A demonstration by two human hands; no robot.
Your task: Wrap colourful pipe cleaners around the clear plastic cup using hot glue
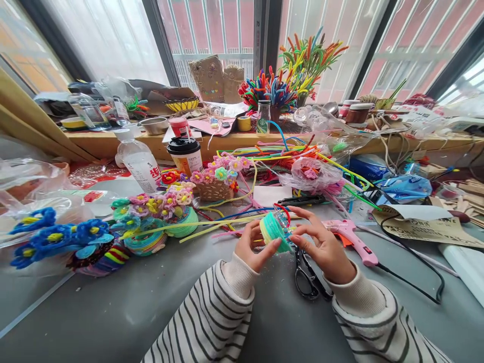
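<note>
My left hand (254, 248) is wrapped round a small cup-shaped piece (271, 232) banded in pale yellow and turquoise pipe cleaner, tilted above the grey table. My right hand (321, 244) is at its clear rim, thumb and fingers around a red pipe cleaner (283, 213) that curves up from it. Black-handled scissors (307, 282) lie under and beside my right hand. A pink glue gun (357, 242) rests to the right of that hand.
Pipe-cleaner flower pots (145, 242) and a clear bottle (139, 164) stand at the left. A lidded cup (186, 156), loose pipe cleaners (264, 154) and a utility knife (302, 200) are behind my hands. A black cord (410, 285) runs at the right.
</note>
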